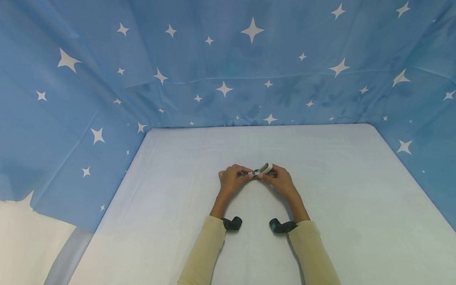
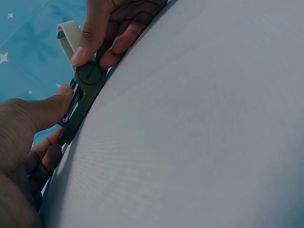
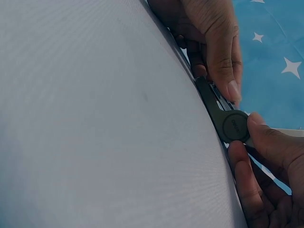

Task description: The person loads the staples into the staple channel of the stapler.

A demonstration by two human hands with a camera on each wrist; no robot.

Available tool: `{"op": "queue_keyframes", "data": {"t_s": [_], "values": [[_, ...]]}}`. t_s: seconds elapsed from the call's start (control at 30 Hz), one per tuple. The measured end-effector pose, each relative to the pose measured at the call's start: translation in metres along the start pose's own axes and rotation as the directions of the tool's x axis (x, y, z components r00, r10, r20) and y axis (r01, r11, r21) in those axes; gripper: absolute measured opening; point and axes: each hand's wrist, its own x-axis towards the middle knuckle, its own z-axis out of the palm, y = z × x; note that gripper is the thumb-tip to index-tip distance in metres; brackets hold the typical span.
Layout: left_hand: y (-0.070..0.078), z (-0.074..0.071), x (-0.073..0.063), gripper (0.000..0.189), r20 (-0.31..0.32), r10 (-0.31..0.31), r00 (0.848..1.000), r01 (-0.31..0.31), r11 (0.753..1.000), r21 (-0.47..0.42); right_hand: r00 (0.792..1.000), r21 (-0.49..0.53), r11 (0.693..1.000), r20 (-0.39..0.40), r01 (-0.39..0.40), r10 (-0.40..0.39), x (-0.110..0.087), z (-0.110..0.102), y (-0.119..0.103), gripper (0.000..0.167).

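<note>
A small stapler (image 1: 265, 168) is held between both hands over the middle of the table. Its dark green body ends in a round pivot disc (image 2: 90, 73), and a cream handle (image 2: 70, 35) is swung up away from the metal staple rail (image 3: 222, 99). The left hand (image 1: 232, 180) pinches the rail end, thumb on the rail and fingers beneath the body. At the pivot end, the right hand (image 1: 282, 183) grips it with the thumb beside the disc and fingers below. Fingers partly cover both ends in the head view.
A white cloth covers the table (image 1: 160, 190). Blue curtains (image 1: 228, 63) with white stars hang behind it and along both sides. A dark wrist camera (image 1: 233, 223) is strapped on the left wrist, another camera (image 1: 281, 226) on the right.
</note>
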Motion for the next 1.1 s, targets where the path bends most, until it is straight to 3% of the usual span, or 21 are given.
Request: {"op": "queue_keyframes", "data": {"t_s": [0.4, 0.83, 1.1], "values": [[0.0001, 0.0009, 0.0000, 0.026, -0.025, 0.030, 0.999, -0.030, 0.999, 0.021, 1.000, 0.004, 1.000, -0.009, -0.009, 0.009, 0.0002, 0.0000, 0.0002, 0.036], [0.0032, 0.0031, 0.0008, 0.017, -0.036, -0.033, 0.999, 0.034, 0.999, 0.016, 1.000, -0.004, 1.000, -0.012, -0.029, 0.029, 0.0008, 0.0003, 0.0002, 0.036], [0.0000, -0.0011, -0.0008, 0.025, 0.006, -0.017, 1.000, 0.018, 0.999, -0.029, 0.999, 0.088, 0.996, 0.043, 0.027, -0.030, -0.0007, -0.0059, 0.0041, 0.039]]}}
